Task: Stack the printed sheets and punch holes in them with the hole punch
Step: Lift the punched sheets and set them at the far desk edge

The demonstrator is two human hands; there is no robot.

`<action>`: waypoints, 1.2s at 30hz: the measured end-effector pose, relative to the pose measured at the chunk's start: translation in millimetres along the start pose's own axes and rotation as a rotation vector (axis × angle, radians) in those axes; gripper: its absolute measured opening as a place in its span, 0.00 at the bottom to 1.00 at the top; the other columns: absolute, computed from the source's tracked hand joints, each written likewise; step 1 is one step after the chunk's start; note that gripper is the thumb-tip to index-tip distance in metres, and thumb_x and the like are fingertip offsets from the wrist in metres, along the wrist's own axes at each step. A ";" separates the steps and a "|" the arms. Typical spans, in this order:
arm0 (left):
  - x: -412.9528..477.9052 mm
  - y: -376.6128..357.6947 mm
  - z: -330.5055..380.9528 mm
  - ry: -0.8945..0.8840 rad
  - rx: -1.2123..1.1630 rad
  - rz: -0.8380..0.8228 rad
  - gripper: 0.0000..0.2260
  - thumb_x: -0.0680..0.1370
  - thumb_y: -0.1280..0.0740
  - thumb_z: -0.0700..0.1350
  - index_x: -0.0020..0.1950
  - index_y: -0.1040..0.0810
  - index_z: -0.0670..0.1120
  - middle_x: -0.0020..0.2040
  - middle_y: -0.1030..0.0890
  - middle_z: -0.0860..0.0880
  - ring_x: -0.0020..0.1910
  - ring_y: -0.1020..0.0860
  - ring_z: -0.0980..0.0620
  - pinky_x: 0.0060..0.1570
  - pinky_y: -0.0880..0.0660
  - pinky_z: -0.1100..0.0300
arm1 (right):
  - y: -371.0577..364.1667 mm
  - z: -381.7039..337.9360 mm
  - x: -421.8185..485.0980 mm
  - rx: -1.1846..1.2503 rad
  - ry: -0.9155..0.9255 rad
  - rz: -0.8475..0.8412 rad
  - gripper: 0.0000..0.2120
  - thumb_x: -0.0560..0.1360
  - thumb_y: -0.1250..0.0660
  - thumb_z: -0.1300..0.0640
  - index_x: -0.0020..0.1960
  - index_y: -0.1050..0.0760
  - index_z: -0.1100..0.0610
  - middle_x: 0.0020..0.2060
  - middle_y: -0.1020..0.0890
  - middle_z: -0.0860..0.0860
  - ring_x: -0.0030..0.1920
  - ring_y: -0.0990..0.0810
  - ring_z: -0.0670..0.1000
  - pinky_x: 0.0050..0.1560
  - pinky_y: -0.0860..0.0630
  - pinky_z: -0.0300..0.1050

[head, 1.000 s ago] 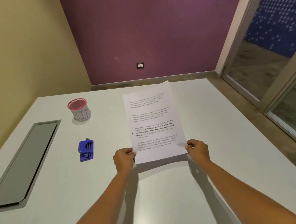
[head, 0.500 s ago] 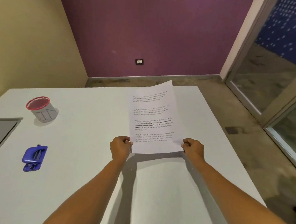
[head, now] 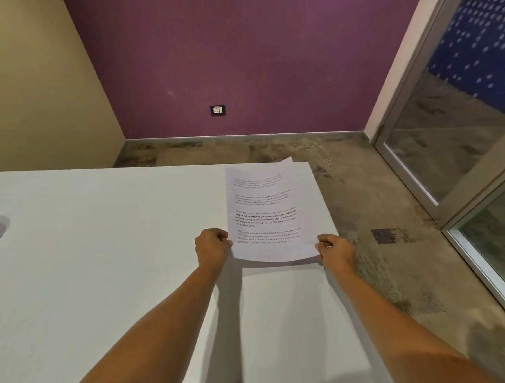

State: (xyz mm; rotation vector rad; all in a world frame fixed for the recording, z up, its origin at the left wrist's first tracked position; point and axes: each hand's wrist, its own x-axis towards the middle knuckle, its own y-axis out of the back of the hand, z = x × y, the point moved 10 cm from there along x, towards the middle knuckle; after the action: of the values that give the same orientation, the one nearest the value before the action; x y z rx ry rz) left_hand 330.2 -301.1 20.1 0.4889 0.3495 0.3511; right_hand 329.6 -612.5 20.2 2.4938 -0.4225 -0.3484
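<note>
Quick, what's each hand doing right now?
Left hand: grips the near left corner of the white printed paper sheets.
Right hand: grips their near right corner.

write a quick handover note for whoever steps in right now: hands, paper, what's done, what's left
Left hand: grips the near left corner of the printed sheets.
Right hand: grips the near right corner.
Sheets: held together over the far right part of the white table, with the near edge lifted and bowed. A second corner peeks out at the top, so they are not quite squared.
Hole punch: not in view.
Done: the sheets are gathered in both hands.
Left: square the stack, fetch the punch and punch the holes. No holes show yet.
</note>
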 end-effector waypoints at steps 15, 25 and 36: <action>61.4 -70.0 11.8 0.019 0.158 -0.043 0.10 0.72 0.31 0.36 0.53 0.20 0.37 0.53 0.18 0.39 0.53 0.21 0.40 0.49 0.28 0.58 | -7.9 37.9 65.7 0.015 -0.065 0.105 0.12 0.75 0.37 0.69 0.58 0.23 0.68 0.55 0.19 0.65 0.54 0.21 0.62 0.55 0.26 0.46; 61.2 -80.2 9.6 0.009 0.214 -0.048 0.16 0.71 0.34 0.34 0.27 0.33 0.49 0.36 0.27 0.44 0.37 0.33 0.45 0.39 0.35 0.60 | -5.4 39.1 78.6 -0.028 -0.065 0.118 0.11 0.74 0.40 0.69 0.53 0.24 0.73 0.47 0.19 0.70 0.48 0.21 0.68 0.50 0.23 0.58; 43.0 -76.6 6.7 0.004 0.291 -0.104 0.13 0.72 0.35 0.39 0.31 0.34 0.48 0.35 0.28 0.47 0.38 0.33 0.47 0.38 0.36 0.61 | -5.2 36.1 59.7 -0.160 -0.055 0.095 0.17 0.76 0.37 0.63 0.64 0.28 0.66 0.58 0.24 0.64 0.57 0.24 0.62 0.54 0.24 0.51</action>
State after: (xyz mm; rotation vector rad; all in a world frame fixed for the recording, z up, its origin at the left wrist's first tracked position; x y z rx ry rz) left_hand 389.3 -349.6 -23.7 0.7525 0.4308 0.2001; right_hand 373.3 -648.7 -20.7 2.3041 -0.5132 -0.3973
